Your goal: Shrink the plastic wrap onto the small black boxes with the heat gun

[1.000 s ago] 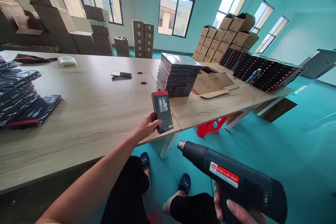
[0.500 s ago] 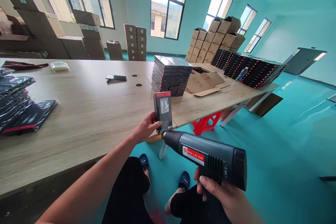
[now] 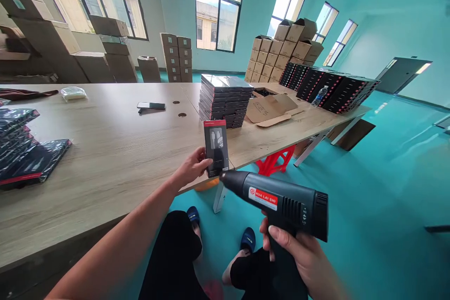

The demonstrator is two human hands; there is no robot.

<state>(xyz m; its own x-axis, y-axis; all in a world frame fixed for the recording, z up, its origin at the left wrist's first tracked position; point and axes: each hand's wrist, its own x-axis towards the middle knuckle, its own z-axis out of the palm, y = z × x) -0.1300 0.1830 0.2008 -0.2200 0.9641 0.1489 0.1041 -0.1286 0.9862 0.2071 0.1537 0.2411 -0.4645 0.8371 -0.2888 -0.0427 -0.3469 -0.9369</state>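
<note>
A slim black box (image 3: 217,150) with a red top edge stands upright near the table's front edge. My left hand (image 3: 193,167) grips its lower left side, thumb across the front. In my right hand (image 3: 295,248) is a dark heat gun (image 3: 281,200) with a red label, held by its handle. The gun's nozzle points left, at the lower right corner of the box. Just behind the box rises a neat stack of similar boxes (image 3: 225,101). More boxes in shiny loose film (image 3: 33,161) lie at the table's left.
On the wooden table (image 3: 123,140) are a phone (image 3: 151,106), a white packet (image 3: 73,93), an opened carton (image 3: 269,108), a water bottle (image 3: 319,95) and rows of black boxes (image 3: 330,89). A red stool (image 3: 276,161) stands below.
The heat gun has moved slightly up and its nozzle a little right relative to the box. The view has shifted slightly. Both hands keep their holds.
</note>
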